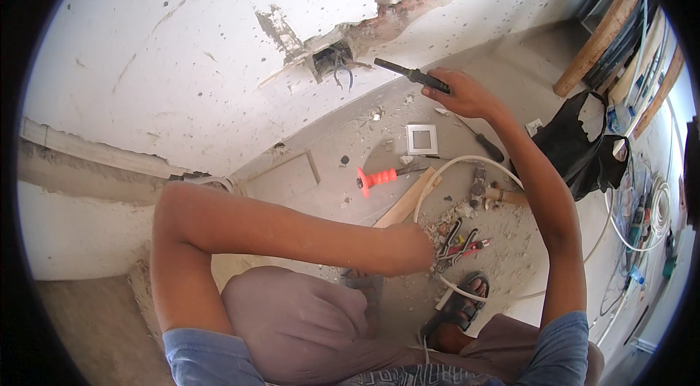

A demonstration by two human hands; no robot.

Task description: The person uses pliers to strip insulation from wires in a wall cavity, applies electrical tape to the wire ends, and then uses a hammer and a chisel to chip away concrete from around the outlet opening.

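Note:
My right hand [467, 94] is raised near the wall, closed around the thick end of a slim black stick-shaped tool [412, 76]. Its tip points left toward a broken-out wall box [332, 61] with loose wires. Low over the floor, my left hand [408, 247] is curled, its fingers turned away from view. A white flexible tube [467, 160] passes at this hand; whether the hand grips it is hidden. Just right of the hand lie pliers with red and dark handles [463, 246]. A chisel with an orange-red guard [379, 179] rests farther off, beside a wooden strip [408, 200].
A square white frame [421, 139], a dark-handled screwdriver [488, 147] and a hammer [477, 185] lie among rubble. To the right are a black plastic bag [576, 145], leaning timber [601, 32] and a white cable coil [658, 203]. My sandalled foot [459, 309] stands close by.

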